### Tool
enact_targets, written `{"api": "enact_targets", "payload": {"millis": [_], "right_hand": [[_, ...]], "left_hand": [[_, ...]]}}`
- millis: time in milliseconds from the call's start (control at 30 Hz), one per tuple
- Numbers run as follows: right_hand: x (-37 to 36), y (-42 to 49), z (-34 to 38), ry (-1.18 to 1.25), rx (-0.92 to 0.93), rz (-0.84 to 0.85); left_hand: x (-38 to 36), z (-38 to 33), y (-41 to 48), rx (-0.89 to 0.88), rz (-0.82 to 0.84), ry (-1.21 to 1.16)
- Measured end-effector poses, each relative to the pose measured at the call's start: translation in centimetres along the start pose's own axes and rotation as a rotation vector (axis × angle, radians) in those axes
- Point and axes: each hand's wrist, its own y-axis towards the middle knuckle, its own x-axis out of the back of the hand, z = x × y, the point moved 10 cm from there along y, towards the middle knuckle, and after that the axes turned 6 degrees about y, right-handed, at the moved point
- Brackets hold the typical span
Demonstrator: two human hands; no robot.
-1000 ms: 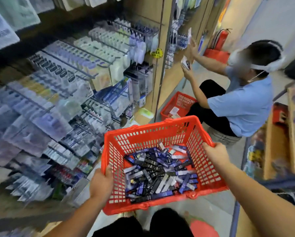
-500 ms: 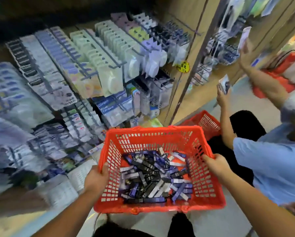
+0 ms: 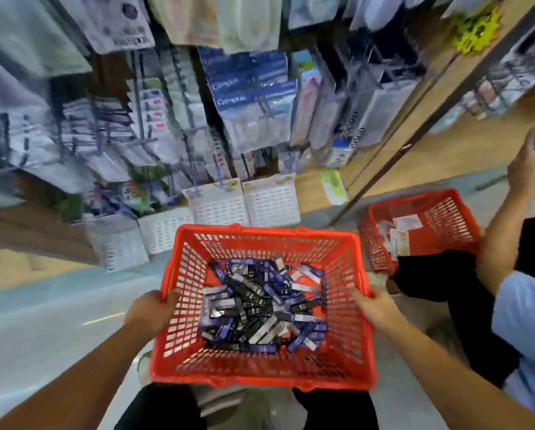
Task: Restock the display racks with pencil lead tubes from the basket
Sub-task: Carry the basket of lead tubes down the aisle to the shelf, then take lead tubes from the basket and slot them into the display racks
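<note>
I hold a red plastic basket (image 3: 260,235) low in front of me, above the floor. My left hand (image 3: 149,310) grips its left rim and my right hand (image 3: 373,307) grips its right rim. Several black, blue and white pencil lead tubes (image 3: 260,308) lie loose in a heap on its bottom. The display racks (image 3: 173,119) rise just beyond the basket, their hooks hung with blurred stationery packs, and white card packs (image 3: 244,200) stand along the lowest row.
Another person sits close on the right, in a light blue shirt (image 3: 526,330) and black trousers, one hand (image 3: 526,169) raised toward the wooden panel. A second red basket (image 3: 421,200) with a few packets stands on the floor by them. Pale floor (image 3: 42,330) lies left.
The view has tipped down and moved closer to the lower racks. The basket has come lower and nearer the bottom row. Both hands keep their grip on its rims.
</note>
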Motion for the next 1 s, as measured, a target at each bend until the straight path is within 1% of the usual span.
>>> {"api": "enact_targets", "payload": {"millis": [100, 200, 300, 400, 500, 633, 700, 733, 767, 867, 1000], "right_hand": [[-5.8, 1.1, -0.8, -0.025, -0.019, 0.04], [-11.4, 3.9, -2.0, -0.053, -0.006, 0.034], [-17.3, 8.7, -4.7, -0.055, 0.02, 0.061], [-22.8, 14.6, -8.7, -0.049, 0.011, 0.035], [-27.3, 19.5, -12.3, -0.034, 0.019, -0.017], [-30.8, 24.4, -13.4, -0.044, 0.082, -0.071], [-31.9, 26.6, -13.1, -0.126, 0.117, -0.057], [-32.3, 27.1, -12.6, -0.172, 0.125, -0.042], [-32.9, 27.0, -12.1, -0.21, 0.125, -0.021], [-34.5, 26.3, -12.2, -0.214, 0.094, 0.058], [-35.1, 25.4, -12.1, -0.144, 0.093, 0.079]], "left_hand": [[-3.0, 4.2, 3.3, 0.049, 0.017, -0.021], [-6.4, 8.3, 7.1, 0.092, 0.025, -0.019], [-11.1, 12.1, 11.7, 0.144, 0.021, -0.087], [-16.7, 15.4, 16.0, 0.193, 0.019, -0.126], [-21.1, 17.8, 19.8, 0.233, -0.026, -0.143], [-25.0, 19.0, 23.9, 0.238, -0.057, -0.177], [-26.2, 19.4, 25.6, 0.244, -0.051, -0.196], [-27.0, 19.7, 26.3, 0.257, -0.04, -0.246], [-27.6, 20.1, 26.9, 0.261, -0.037, -0.306], [-28.8, 20.7, 27.9, 0.244, -0.008, -0.408], [-29.3, 21.3, 27.5, 0.257, 0.048, -0.48]]}}
